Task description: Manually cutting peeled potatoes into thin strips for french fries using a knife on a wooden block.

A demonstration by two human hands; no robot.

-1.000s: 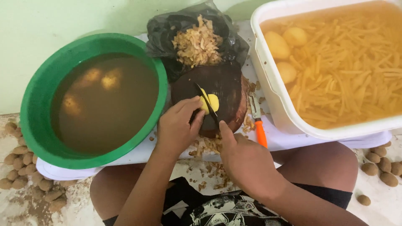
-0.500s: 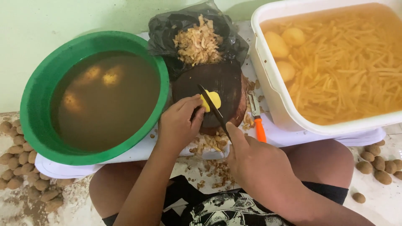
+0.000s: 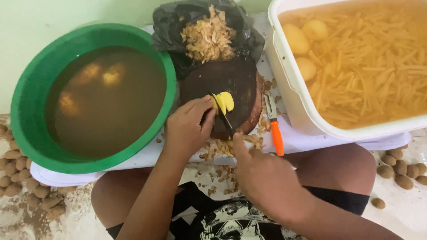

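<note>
A peeled yellow potato (image 3: 226, 101) lies on a round dark wooden cutting board (image 3: 231, 78). My left hand (image 3: 187, 129) holds the potato down from its left side. My right hand (image 3: 262, 178) grips a knife (image 3: 221, 114) whose dark blade cuts into the potato, splitting it into slices. The knife's handle is hidden inside my fist.
A green basin (image 3: 31, 89) of murky water with potatoes stands at left. A white tub (image 3: 289, 102) of cut potato sticks in water stands at right. A black bag with peelings (image 3: 209, 38) lies behind the board. An orange-handled peeler (image 3: 275, 133) lies beside it. Unpeeled potatoes (image 3: 18, 178) dot the floor.
The knife has shifted a little across the potato and another slice has come apart. My right hand has drawn back toward me; my left hand stays on the potato.
</note>
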